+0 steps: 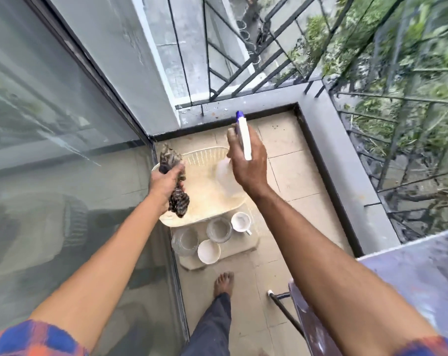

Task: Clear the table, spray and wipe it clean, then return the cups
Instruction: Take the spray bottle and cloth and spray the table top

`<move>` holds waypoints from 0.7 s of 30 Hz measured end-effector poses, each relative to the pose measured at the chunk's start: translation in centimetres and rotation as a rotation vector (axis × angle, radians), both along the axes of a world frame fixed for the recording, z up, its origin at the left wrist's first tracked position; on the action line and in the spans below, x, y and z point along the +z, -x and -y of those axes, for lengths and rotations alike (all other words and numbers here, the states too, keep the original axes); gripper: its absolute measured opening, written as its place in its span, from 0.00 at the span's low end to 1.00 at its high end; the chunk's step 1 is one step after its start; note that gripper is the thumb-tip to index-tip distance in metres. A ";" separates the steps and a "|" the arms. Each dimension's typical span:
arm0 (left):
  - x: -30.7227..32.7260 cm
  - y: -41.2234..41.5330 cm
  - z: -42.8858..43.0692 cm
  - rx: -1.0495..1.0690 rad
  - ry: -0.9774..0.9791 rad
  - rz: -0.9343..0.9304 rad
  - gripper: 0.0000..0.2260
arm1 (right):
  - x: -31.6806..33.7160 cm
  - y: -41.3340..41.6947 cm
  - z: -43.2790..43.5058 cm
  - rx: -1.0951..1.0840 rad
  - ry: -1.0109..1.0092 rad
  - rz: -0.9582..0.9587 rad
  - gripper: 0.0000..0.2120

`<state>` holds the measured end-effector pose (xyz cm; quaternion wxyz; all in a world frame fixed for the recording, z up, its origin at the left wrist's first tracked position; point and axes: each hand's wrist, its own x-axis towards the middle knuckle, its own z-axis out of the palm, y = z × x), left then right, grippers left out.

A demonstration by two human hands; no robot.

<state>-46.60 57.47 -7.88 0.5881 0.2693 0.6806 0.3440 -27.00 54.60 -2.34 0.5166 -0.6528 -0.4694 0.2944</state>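
Note:
My left hand grips a dark patterned cloth that hangs out above and below the fist, over a cream plastic basket on the balcony floor. My right hand holds a white spray bottle with a blue nozzle, its clear body hanging over the basket. In front of the basket, on a low cream stool, stand a white mug, a glass cup, a clear glass and a white bowl. The table's grey top shows at the right edge.
A glass sliding door runs along the left. A concrete ledge with black iron railing bounds the balcony at the back and right. My bare foot stands on the tiles behind the stool. A chair is at lower right.

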 end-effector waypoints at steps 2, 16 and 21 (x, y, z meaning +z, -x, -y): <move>1.8 -1.4 0.8 -0.060 -0.030 -0.022 0.09 | 2.9 -1.8 1.7 -0.118 -0.011 -0.062 0.09; 9.9 -18.3 15.5 -0.678 -0.068 0.039 0.08 | 12.4 -20.9 32.3 -1.017 0.191 -0.603 0.03; 10.9 -23.6 23.7 -0.916 -0.064 -0.030 0.08 | 12.2 -23.2 45.5 -0.935 0.320 -0.548 0.06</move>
